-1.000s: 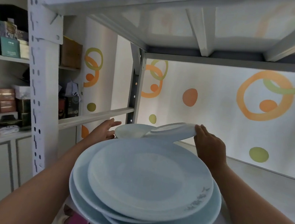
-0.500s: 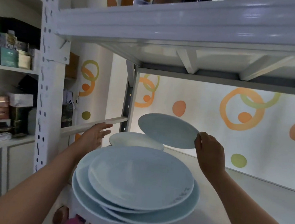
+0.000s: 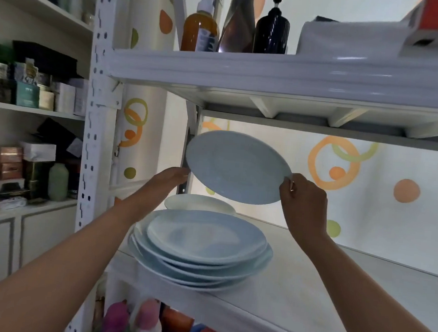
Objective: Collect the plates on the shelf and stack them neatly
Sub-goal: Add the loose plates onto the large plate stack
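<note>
A white metal shelf is seen, carried at the left by a punched white upright. On its board, near the front left corner, a stack of pale blue plates is placed; the lowest plate stands a little over the front edge. Just behind the stack, further in, a single white plate is laid flat. The right part of the board is bare. On the upper board an orange pump bottle and a dark bottle are kept.
</note>
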`<control>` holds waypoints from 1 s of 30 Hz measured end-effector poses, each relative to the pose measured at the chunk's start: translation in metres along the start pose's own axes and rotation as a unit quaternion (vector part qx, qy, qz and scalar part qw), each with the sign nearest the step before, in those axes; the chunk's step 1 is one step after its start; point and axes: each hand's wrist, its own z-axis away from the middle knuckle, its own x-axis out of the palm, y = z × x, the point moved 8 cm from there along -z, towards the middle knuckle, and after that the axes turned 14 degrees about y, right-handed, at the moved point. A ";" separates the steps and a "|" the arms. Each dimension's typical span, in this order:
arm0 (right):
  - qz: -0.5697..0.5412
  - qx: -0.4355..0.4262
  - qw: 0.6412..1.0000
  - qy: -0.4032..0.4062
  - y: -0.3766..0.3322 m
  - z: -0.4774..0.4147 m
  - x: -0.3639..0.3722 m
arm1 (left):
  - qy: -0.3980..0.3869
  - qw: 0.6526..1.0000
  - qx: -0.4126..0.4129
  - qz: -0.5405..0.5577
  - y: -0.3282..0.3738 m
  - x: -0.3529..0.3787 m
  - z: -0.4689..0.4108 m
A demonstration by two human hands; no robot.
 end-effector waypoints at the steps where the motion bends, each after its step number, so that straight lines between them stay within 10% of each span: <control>1: -0.009 0.008 1.000 0.006 -0.003 -0.002 -0.007 | 0.003 1.000 0.009 -0.008 0.008 0.005 0.003; 11: -0.090 0.201 0.972 -0.078 -0.002 0.008 -0.036 | 0.112 0.992 0.047 -0.025 0.045 0.002 0.024; 19: -0.270 0.470 0.802 -0.250 -0.024 0.053 -0.005 | 0.144 0.989 -0.025 -0.015 0.034 -0.025 0.036; 30: -0.174 0.443 0.786 -0.393 -0.035 0.089 0.015 | 0.126 0.961 0.029 -0.246 0.017 -0.052 0.069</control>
